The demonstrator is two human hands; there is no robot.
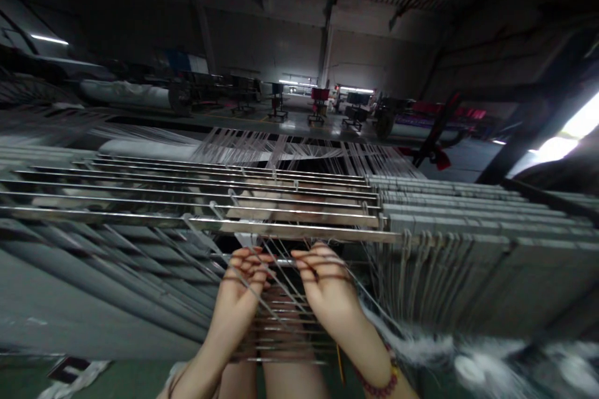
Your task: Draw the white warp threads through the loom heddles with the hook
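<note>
Here left hand [241, 280] and right hand [324, 283] both open, slightly curled, loom warp threads [281, 283] crossing just in front.

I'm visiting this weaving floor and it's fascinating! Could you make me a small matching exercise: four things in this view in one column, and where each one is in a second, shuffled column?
Things:
1. Beaded red bracelet
2. Left hand
3. Fanned white threads
4. Fluffy white fibre

Places:
A. Lower right corner of the view
B. Around the right wrist
C. Beyond the long steel bars
D. Among thin strands below the bars, beside the right hand

Right pairs: 1-B, 2-D, 3-C, 4-A
</note>
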